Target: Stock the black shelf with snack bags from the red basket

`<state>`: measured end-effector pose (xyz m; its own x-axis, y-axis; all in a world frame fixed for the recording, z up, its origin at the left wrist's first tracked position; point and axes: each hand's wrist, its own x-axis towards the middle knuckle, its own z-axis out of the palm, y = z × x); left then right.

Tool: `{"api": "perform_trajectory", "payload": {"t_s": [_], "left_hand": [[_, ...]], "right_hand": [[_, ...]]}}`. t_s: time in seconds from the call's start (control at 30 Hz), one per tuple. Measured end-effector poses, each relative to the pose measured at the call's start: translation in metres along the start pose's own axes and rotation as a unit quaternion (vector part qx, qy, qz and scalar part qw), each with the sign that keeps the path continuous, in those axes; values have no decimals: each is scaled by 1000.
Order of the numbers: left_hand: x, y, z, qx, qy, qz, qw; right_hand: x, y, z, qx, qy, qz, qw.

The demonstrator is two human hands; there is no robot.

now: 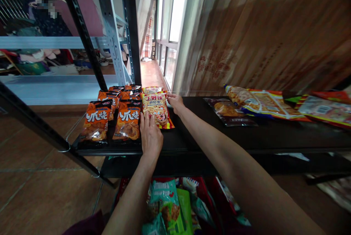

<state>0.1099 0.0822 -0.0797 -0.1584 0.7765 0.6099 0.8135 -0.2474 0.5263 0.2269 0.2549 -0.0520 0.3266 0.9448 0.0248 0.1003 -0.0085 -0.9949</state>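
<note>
My left hand lies flat on the black shelf, fingers stretched out against the near edge of a yellow and red prawn cracker bag. My right hand reaches further back and grips the far right corner of that same bag. To the left of it, several orange and black snack bags lie in rows, with another one right beside my left hand.
More snack packets and a dark packet lie on the shelf's right part. A red basket with green and teal packets sits below the shelf. Grey metal racking stands at left, a wooden wall at right.
</note>
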Motion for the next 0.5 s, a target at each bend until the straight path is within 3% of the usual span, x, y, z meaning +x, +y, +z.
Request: {"api": "perform_trajectory", "payload": {"t_s": [0.17, 0.27, 0.5], "left_hand": [[1, 0, -4, -9, 1, 11, 1000], [1, -2, -5, -8, -9, 11, 1000], [2, -5, -6, -27, -36, 9, 999]], "right_hand": [[-32, -7, -26, -29, 26, -67, 997], [-66, -10, -46, -9, 5, -136, 991], [-197, -5, -112, 8, -54, -220, 974]]}}
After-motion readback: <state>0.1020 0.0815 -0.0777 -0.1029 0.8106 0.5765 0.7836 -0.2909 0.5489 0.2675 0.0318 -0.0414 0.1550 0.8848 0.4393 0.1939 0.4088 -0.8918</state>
